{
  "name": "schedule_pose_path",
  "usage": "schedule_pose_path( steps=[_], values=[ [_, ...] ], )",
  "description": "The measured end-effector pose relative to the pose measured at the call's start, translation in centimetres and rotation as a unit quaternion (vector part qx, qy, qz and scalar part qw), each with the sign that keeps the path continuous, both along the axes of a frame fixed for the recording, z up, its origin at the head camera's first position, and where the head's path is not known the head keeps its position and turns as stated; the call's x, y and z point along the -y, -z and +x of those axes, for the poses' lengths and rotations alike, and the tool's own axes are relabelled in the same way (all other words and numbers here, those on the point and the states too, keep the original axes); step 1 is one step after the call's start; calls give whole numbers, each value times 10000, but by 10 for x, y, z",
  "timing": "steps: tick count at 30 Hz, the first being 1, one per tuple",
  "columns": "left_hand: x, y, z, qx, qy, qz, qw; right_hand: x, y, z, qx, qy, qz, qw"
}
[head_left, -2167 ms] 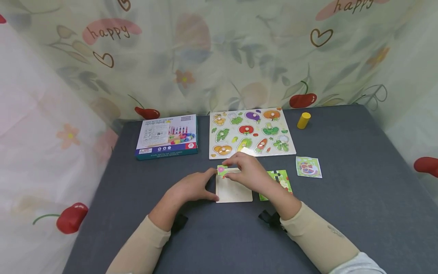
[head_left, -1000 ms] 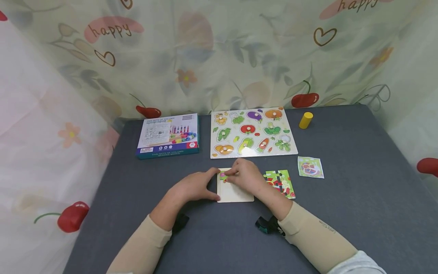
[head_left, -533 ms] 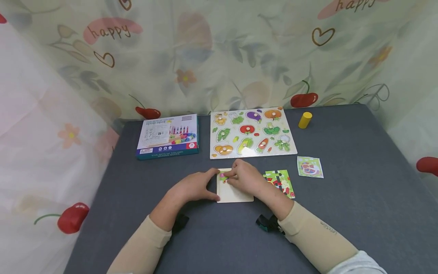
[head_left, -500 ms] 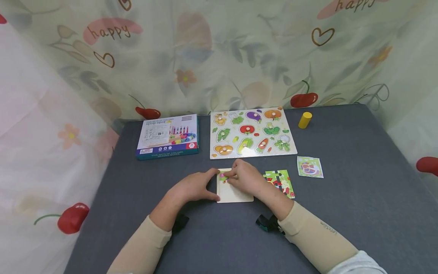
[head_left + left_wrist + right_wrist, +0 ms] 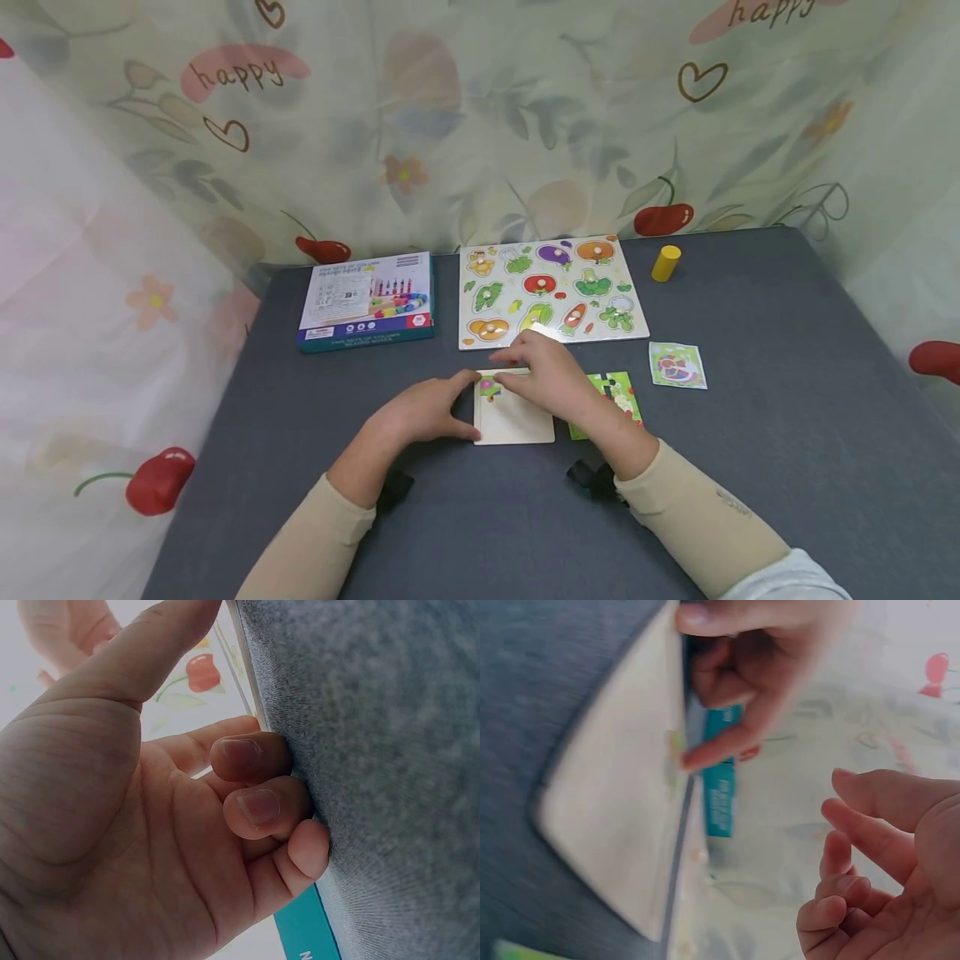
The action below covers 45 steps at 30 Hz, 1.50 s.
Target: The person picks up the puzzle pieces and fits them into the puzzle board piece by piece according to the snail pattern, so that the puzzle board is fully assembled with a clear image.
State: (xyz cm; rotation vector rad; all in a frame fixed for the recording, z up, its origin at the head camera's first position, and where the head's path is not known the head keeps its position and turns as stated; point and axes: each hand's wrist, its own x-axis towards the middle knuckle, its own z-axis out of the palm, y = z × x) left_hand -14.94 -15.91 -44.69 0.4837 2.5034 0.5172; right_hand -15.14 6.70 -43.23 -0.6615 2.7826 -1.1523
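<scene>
A pale wooden puzzle tray [image 5: 517, 421] lies on the dark table. My left hand [image 5: 423, 408] holds its left side, thumb at the near corner and index finger at the far corner; in the left wrist view the other fingers curl against the cloth. A small green and pink puzzle piece [image 5: 489, 387] lies in the tray's far left corner. Just above the tray is my right hand [image 5: 543, 375], thumb and index finger apart with nothing between them. More green puzzle pieces [image 5: 621, 392] lie right of the tray, partly hidden by my right wrist.
Behind the tray lies a white vegetable peg puzzle [image 5: 517, 308]. A flat box [image 5: 367, 300] is at the back left. A yellow cylinder [image 5: 666, 263] stands at the back right, with a small picture card [image 5: 677, 365] nearer. Patterned cloth [image 5: 480, 125] hangs behind the table.
My right hand lowered the puzzle piece into the tray's far left corner, pressed at it, then let go and lifted slightly away. The left hand stayed at the tray's left side.
</scene>
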Motion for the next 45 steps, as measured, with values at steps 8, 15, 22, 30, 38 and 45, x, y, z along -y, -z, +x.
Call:
schedule_pose_path(
  steps=[8, 15, 22, 30, 38, 45],
  values=[
    [0, -1, 1, -15, -46, -52, 10000, -13, -31, 9, -351, 30, -320, 9989],
    [0, -1, 2, -32, -76, -53, 10000, -24, -53, 18, -521, 72, -493, 9974],
    [0, 0, 3, -39, -82, -56, 9999, -37, -70, 27, -649, 111, -573, 9962],
    [0, -1, 3, -38, -91, -1, 10000, -55, -86, 35, -944, 288, -688, 9927],
    [0, -1, 3, -82, -64, 36, 9999, -76, -95, 36, -1386, 302, -796, 9867],
    [-1, -1, 3, -99, -61, 27, 9999, -96, -98, 30, -1305, 365, -801, 9875]
  ],
)
